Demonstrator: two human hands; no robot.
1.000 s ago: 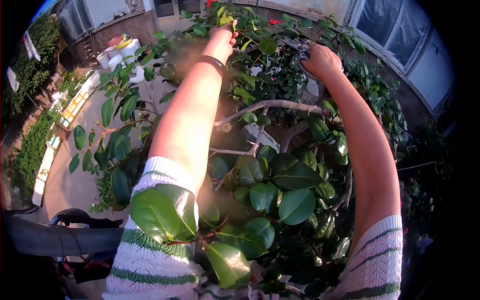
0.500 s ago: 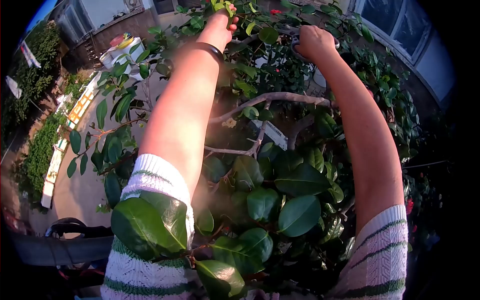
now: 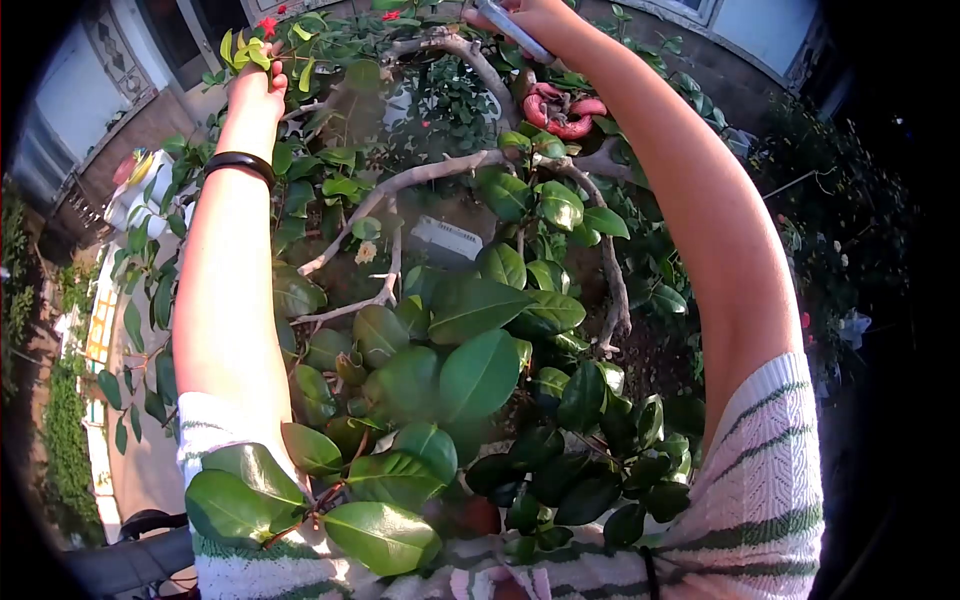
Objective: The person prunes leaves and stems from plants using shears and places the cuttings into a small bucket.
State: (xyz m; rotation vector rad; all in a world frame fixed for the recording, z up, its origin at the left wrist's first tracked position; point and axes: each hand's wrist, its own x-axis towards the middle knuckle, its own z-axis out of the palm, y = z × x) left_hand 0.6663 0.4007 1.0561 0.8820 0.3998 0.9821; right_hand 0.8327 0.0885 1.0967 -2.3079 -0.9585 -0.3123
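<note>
**Hands apart; sprig in the left, grey-handled tool in the right**

Landmark: arched bare branch (image 3: 430, 172).

Near side of the branch: large glossy leaves (image 3: 480, 375) spread in front of the wearer's chest, with striped sleeves (image 3: 770, 460) on both sides. Both forearms reach past the branch, one along each side; a dark bangle (image 3: 240, 165) sits on the left wrist.

Under the arch: pale slatted box (image 3: 445, 240), low down behind the foliage. Just beyond the branch's right part: pink coil (image 3: 565, 115) among the stems.

Beyond the branch, to its left: left hand (image 3: 262, 85), fingers drawn together on a yellow-green sprig (image 3: 245, 50). Exact finger contact is partly hidden by leaves. A red flower (image 3: 267, 27) is just beside the sprig.

Beyond the branch, near the top edge: right hand (image 3: 530, 18), closed around a grey-handled tool (image 3: 515, 32). Its working end is not visible; cannot tell whether it stands apart or together.

Change: compared with half a second ago, the hands are farther apart and the view takes in more on the right of the left hand. Reading: at this spacing the tool's handle is well away from the held sprig.

Farthest: building wall (image 3: 740, 85) behind the shrub.
</note>
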